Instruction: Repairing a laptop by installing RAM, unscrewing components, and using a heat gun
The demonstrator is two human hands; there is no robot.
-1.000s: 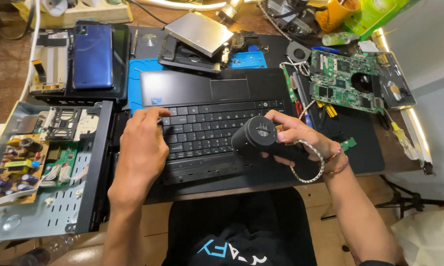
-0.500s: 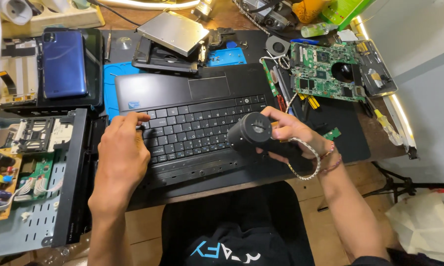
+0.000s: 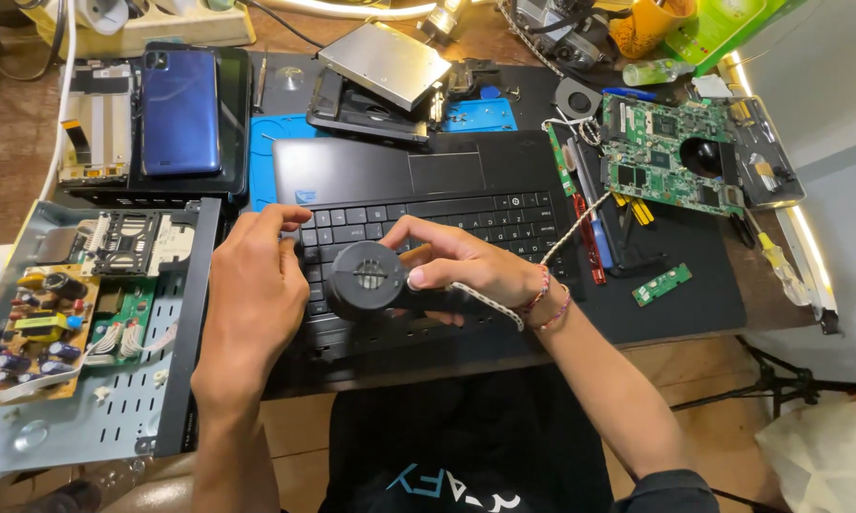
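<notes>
At the far left of the frame we see an open metal chassis [image 3: 114, 418] with a brown circuit board [image 3: 34, 332] inside it, and above it, in the upper left, a blue phone [image 3: 179, 112] lying on a dark tablet. Just right of the chassis our left hand [image 3: 252, 304] rests palm down on the left edge of the black laptop keyboard [image 3: 428, 223], fingers loosely bent and pressing the keys, gripping nothing. At the centre of the frame our right hand [image 3: 466, 271] is clamped around a small black air blower [image 3: 369, 278], its round vented end facing us, held just over the keyboard beside the left hand. A braided cord [image 3: 565, 228] runs from the right wrist up toward the right. Farther right on the worktop lies a green motherboard [image 3: 670, 157], with a small green board [image 3: 662, 284] below it on the black mat.
</notes>
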